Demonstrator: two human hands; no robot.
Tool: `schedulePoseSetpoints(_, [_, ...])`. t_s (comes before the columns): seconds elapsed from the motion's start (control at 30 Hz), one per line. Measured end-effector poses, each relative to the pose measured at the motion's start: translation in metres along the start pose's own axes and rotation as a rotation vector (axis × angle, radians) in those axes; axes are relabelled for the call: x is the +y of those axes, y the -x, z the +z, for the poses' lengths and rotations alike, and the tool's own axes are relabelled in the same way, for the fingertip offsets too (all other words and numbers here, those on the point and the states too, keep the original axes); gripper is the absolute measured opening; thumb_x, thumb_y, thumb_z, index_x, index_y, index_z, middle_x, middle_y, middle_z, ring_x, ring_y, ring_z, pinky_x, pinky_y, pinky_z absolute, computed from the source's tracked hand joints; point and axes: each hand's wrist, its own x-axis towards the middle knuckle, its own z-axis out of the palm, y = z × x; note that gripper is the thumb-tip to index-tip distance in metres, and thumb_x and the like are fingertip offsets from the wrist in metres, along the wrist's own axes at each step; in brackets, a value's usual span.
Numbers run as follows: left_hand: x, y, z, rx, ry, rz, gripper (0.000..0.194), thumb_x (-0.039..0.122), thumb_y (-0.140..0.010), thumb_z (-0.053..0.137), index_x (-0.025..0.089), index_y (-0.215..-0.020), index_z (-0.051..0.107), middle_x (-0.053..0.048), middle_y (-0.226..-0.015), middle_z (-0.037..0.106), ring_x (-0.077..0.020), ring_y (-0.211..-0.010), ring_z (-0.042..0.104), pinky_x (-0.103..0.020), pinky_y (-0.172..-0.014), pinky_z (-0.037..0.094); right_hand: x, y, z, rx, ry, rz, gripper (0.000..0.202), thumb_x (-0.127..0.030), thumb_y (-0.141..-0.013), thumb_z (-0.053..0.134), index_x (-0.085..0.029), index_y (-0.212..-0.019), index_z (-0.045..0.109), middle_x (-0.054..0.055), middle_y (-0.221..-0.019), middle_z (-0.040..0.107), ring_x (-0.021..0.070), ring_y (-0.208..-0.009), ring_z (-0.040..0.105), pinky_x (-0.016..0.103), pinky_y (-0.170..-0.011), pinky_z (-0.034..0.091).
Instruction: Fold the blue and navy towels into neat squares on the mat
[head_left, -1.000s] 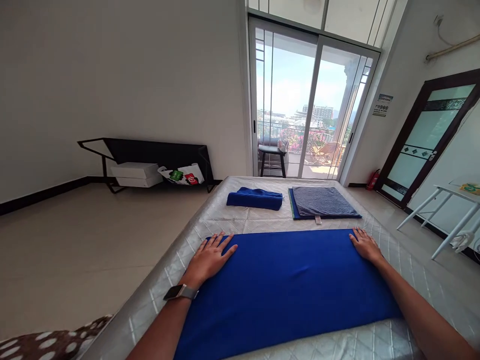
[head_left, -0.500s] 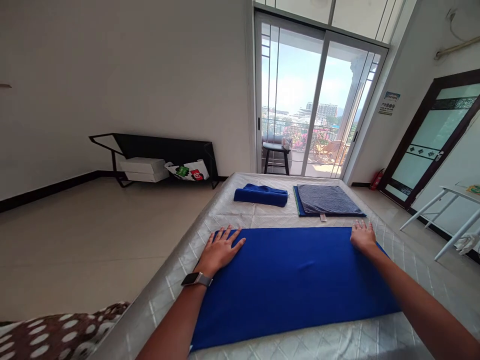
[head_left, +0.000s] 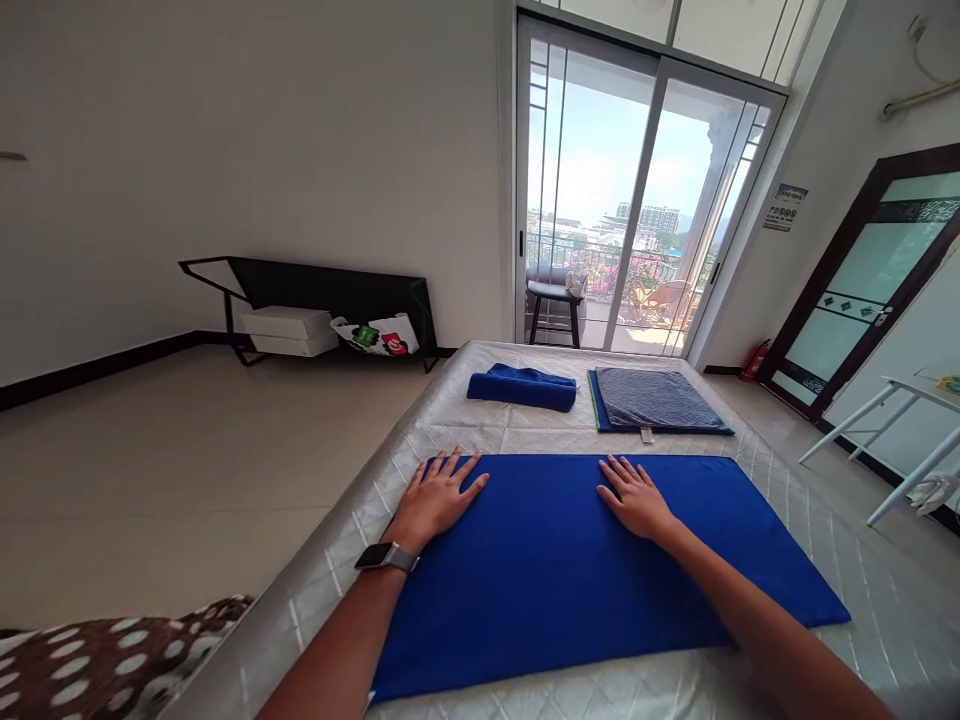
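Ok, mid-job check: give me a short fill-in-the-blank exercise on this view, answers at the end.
The spread cloth under the left hand and right hand is coloured ____. The watch sits nearer the ____ hand. In this view, the grey towel lies to the ____ of the folded blue bundle.

Missing words: blue; left; right.

Room: I seem to be in a bedroom, in a home or a guest lodging.
Bed: a pale, shiny quilted mattress (head_left: pixel 517 430) in front of me.
Balcony side: tall, grey-framed sliding glass doors (head_left: pixel 639 200), with a tan reclining chair (head_left: pixel 664 300) outside.
Right wall: a dark-framed frosted-glass door (head_left: pixel 862 255), a small red fire extinguisher (head_left: pixel 754 360) and a printed paper notice (head_left: pixel 785 208).
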Motion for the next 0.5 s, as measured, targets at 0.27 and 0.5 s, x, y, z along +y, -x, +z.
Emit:
schedulePoseSetpoints(0.27, [-0.005,-0.004,0.004,-0.005,-0.023,-0.001,0.066,0.06,-0.098,0.032,0.03,-0.157,0.029,-0.005,-0.165,0.027,-0.0325,-0.152,0.022,-0.051,-0.123,0.016,0.181,0.042,-0.013,0.11,0.095,0.448,0.068,-0.051,-0.102,0.015,-0.018,-0.16,0.023,0.007,-0.166,0.024,0.0221,-0.153,0.019,0.044,-0.124,0.018])
schedulePoseSetpoints(0.5, [-0.003,-0.001,-0.001,-0.014,-0.008,-0.006,0.067,0.062,-0.098,0.028,0.029,-0.157,0.028,-0.008,-0.165,0.025,-0.0328,-0.152,0.021,-0.054,-0.122,0.016,0.185,0.044,-0.014,0.077,0.114,0.534,0.066,-0.048,-0.102,0.015,-0.018,-0.161,0.019,0.004,-0.167,0.02,0.0194,-0.153,0.015,0.04,-0.124,0.017])
